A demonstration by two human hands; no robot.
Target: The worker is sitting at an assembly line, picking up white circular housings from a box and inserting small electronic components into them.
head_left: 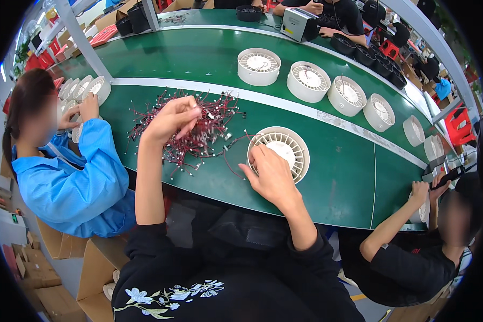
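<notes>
A round white slatted housing (pixel 300 153), like a fan casing, lies on the green bench in front of me. My right hand (pixel 273 174) rests over its near left side, fingers bent down inside the rim; what they hold, if anything, is hidden. Thin red and black wires (pixel 228 153) trail from the left up to that rim and towards the right thumb. Left of the housing spreads a tangled pile of red and black wire leads (pixel 209 129) with small white connectors. Above this pile my left hand (pixel 172 118) is raised, fingers curled together, their contents unclear.
Several more white housings (pixel 258 67) stand beyond a pale rail (pixel 306 110) across the bench. At left a person in a blue jacket (pixel 78 177) handles housings; at right another person (pixel 413 252) works with a dark tool. Across the bench sits a box-shaped device (pixel 299 24).
</notes>
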